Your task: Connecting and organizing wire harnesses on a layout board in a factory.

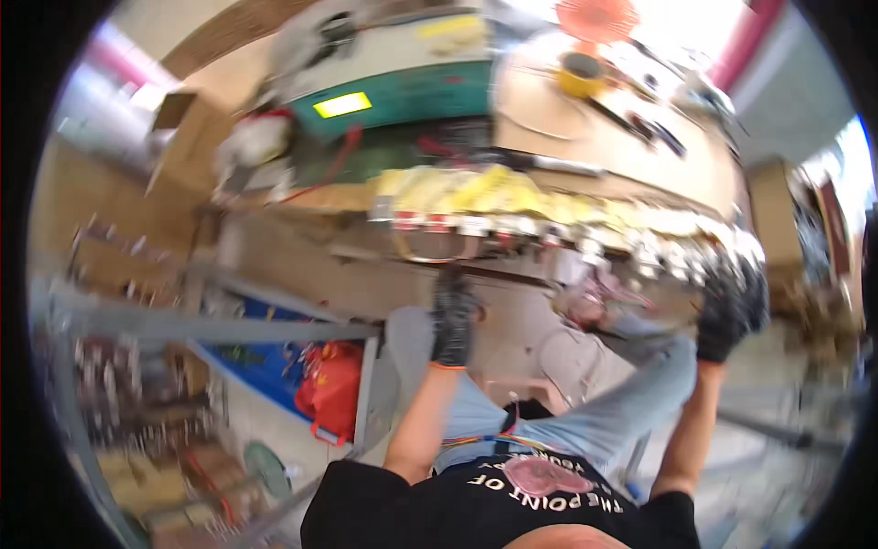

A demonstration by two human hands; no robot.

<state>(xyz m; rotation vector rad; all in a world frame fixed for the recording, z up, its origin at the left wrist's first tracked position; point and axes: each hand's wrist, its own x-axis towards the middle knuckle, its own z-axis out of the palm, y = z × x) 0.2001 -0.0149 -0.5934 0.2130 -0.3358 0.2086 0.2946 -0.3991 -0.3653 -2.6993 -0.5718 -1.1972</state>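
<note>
A row of yellow parts (498, 194) with white and red connector-like ends lies along the front edge of the bench, smeared by motion. My left hand (453, 320), in a black glove, is below the left part of this row. Its fingertips point up toward a thin wire loop (434, 260) hanging from the row; whether they touch it is too blurred to tell. At the row's right end is my right hand (729, 306), also gloved in black, close against the last white ends. Blur hides its fingers and anything in them.
A teal and white machine (393, 96) with a lit yellow display stands at the back of the bench. To its right are a yellow tape roll (581, 75) and an orange fan (594, 16). A grey metal frame (219, 328), blue tray (265, 366) and red bag (331, 389) are low on the left.
</note>
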